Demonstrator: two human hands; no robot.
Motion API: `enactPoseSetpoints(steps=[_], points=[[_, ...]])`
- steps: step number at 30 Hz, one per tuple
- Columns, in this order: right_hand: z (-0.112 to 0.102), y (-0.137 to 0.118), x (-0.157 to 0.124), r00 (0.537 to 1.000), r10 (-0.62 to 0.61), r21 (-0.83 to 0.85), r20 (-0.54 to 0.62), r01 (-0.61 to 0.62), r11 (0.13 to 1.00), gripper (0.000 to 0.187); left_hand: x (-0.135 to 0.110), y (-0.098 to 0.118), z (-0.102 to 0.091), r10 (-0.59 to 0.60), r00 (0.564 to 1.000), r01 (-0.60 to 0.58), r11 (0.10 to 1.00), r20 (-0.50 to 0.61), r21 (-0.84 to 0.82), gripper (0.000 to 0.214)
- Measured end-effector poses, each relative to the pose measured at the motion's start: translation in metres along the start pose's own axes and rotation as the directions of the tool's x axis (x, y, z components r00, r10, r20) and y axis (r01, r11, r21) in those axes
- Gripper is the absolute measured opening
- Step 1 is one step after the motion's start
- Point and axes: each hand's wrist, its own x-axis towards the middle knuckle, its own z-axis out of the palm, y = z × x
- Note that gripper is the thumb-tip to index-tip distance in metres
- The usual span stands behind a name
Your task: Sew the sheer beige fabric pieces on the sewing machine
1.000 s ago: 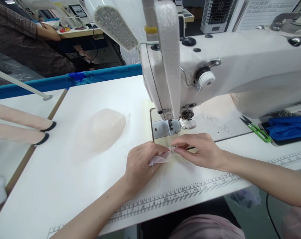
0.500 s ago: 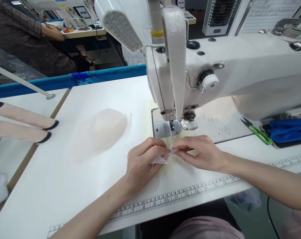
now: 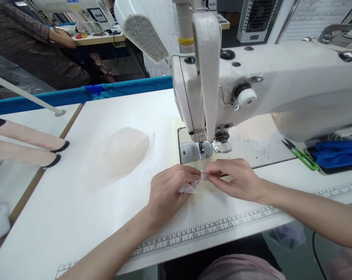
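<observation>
A small piece of sheer white fabric (image 3: pixel 188 188) is pinched between my two hands, just in front of the sewing machine's metal needle plate (image 3: pixel 190 151). My left hand (image 3: pixel 171 190) is closed on its left part, and a loose thread hangs below the fingers. From the other side, the thumb and forefinger of my right hand (image 3: pixel 237 179) grip the fabric's upper right end. The fingertips of both hands nearly meet. Above them stands the white sewing machine (image 3: pixel 260 77), its presser foot (image 3: pixel 201 147) over the plate. My fingers hide much of the fabric.
A sheer beige fabric piece (image 3: pixel 126 149) lies flat on the white table at left. Green thread snips (image 3: pixel 302 155) and blue cloth (image 3: pixel 339 153) lie at right. A printed ruler (image 3: pixel 205 232) runs along the front edge. Two padded rods (image 3: pixel 24 136) stick in from the left. Another person (image 3: pixel 33 46) sits behind.
My left fingertips have shifted slightly and lie closer to the right ones. The fabric stays pinched between both hands, and the view has moved very little.
</observation>
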Motion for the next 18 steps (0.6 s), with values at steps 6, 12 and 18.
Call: enactPoseSetpoints(steps=[6, 12, 18], points=[[0.0005, 0.0009, -0.0005, 1.000, 0.008, 0.005, 0.008, -0.008, 1.000, 0.011, 0.0004, 0.0003, 0.0003, 0.007, 1.000, -0.007, 1.000, -0.001, -0.007, 0.015], [0.0013, 0.0010, -0.0015, 1.000, 0.000, -0.003, -0.003, 0.000, 1.000, 0.011, -0.0003, 0.0002, 0.0001, 0.008, 1.000, -0.008, 1.000, -0.003, -0.003, 0.014], [0.0003, 0.0000, -0.0018, 1.000, -0.024, -0.013, -0.006, 0.024, 1.000, 0.011, 0.0004, 0.0002, 0.0007, 0.018, 1.000, -0.018, 1.000, -0.007, -0.002, 0.015]])
